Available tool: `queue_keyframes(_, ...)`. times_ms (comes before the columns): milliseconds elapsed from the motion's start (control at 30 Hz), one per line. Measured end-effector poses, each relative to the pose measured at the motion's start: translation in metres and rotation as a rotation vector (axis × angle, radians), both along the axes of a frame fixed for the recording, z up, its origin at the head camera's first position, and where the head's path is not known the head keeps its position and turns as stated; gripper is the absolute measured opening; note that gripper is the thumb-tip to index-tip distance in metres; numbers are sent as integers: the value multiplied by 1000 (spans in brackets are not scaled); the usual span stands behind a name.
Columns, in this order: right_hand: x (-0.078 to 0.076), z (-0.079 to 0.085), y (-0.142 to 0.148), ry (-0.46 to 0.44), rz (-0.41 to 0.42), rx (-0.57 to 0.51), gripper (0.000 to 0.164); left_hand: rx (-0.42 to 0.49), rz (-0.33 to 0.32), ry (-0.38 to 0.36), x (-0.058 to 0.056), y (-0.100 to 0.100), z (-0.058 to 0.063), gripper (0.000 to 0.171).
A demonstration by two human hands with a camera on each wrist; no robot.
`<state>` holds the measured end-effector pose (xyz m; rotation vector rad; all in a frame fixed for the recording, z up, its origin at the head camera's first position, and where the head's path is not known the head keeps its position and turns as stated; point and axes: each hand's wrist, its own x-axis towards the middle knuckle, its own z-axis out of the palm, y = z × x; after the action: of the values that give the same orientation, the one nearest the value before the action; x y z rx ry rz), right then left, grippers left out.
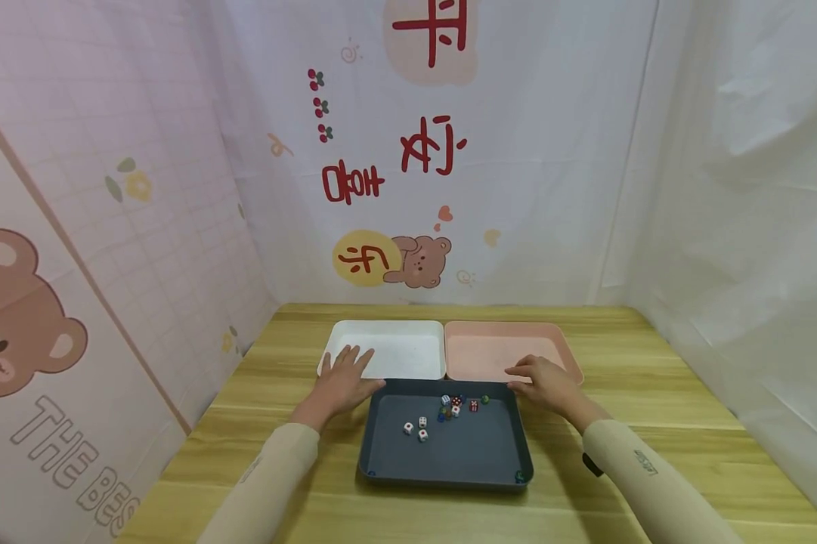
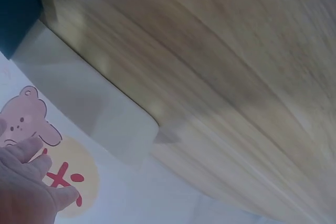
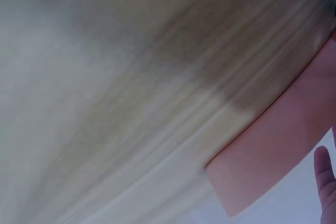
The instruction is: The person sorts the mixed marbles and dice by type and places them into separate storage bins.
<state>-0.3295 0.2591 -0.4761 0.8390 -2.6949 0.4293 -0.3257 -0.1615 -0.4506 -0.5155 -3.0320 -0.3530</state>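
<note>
A dark grey tray holds small dice: three white dice left of its middle, and a mixed cluster of white, red, blue and green ones farther back. My left hand has its fingers spread over the near left part of a white tray, its thumb at the dark tray's far left corner. At the far right corner is my right hand, loosely bent, its fingertips over a pink tray. Whether either hand touches the dark tray, I cannot tell. No die shows in either hand.
White and pink trays stand side by side behind the dark one, on a wood-grain table. A printed cloth hangs behind and at the sides. Single dark dice lie in the dark tray's near left corner and near right corner.
</note>
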Motion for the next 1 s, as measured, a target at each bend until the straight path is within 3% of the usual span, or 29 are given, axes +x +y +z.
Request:
queue_keyframes(300,6,-1,-1,46,26,45,25,20,-66,8,10,7,4,76)
queue_keyframes(633,10,-5,-3,159,53,73,13,42,-192,67,21,19,-2,72)
queue_keyframes(1000,14,-4,-2,166,30,70,16,29,-318,113,34,29,-6,57)
